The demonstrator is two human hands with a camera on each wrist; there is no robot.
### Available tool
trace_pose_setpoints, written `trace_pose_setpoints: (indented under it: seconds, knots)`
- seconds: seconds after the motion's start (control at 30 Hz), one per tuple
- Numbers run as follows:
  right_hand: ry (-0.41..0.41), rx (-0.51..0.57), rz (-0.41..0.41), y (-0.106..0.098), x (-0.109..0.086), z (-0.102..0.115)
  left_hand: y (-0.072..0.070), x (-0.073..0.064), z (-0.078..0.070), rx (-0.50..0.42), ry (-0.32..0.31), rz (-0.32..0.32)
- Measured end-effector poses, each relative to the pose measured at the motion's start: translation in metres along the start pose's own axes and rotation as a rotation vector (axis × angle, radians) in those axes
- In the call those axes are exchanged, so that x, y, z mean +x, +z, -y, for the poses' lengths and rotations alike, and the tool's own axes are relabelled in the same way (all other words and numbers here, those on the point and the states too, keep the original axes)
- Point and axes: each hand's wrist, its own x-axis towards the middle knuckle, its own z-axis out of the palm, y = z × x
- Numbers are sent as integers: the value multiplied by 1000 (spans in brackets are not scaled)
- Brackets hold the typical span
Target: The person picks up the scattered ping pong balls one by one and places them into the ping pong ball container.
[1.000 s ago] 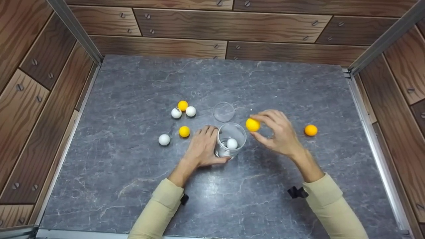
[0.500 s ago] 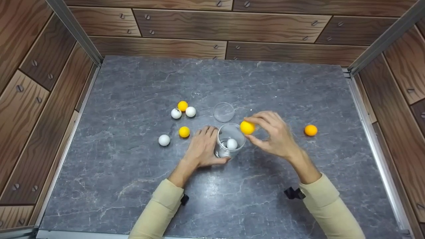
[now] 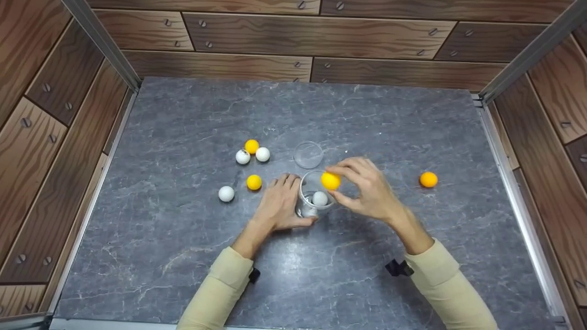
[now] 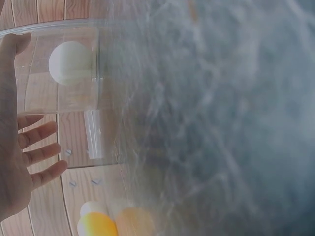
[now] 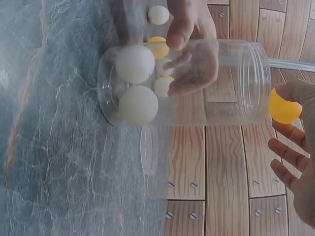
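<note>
A clear plastic jar (image 3: 316, 213) stands upright with two white ping-pong balls in its bottom, one white ball (image 5: 135, 64) beside the other (image 5: 138, 104). My left hand (image 3: 282, 204) holds the jar from its left side, thumb at the near side and fingers reaching round the far side. Between thumb and fingertips, my right hand (image 3: 364, 188) pinches an orange ping-pong ball (image 3: 330, 180). In the head view this ball overlaps the jar's opening; in the right wrist view it is right at the rim.
A round clear lid (image 3: 308, 155) lies behind the jar. To the left are white balls (image 3: 226, 194) and orange balls (image 3: 254, 182), some clustered farther back. Another orange ball (image 3: 429, 179) lies to the right. Wood-patterned walls (image 3: 257, 34) enclose the grey marbled table (image 3: 183, 256).
My right hand has moved left with the orange ball, from beside the jar to over its opening. My left hand and the jar have stayed in place.
</note>
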Motion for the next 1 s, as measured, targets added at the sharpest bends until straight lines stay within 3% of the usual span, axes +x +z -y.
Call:
trace_pose_setpoints:
  seconds: [0.43, 1.0]
  knots:
    - [-23, -7, 56, 10, 3, 4, -2, 0, 0, 4, 0, 13]
    - [-44, 7, 34, 12, 1, 2, -2, 1, 0, 1, -2, 22]
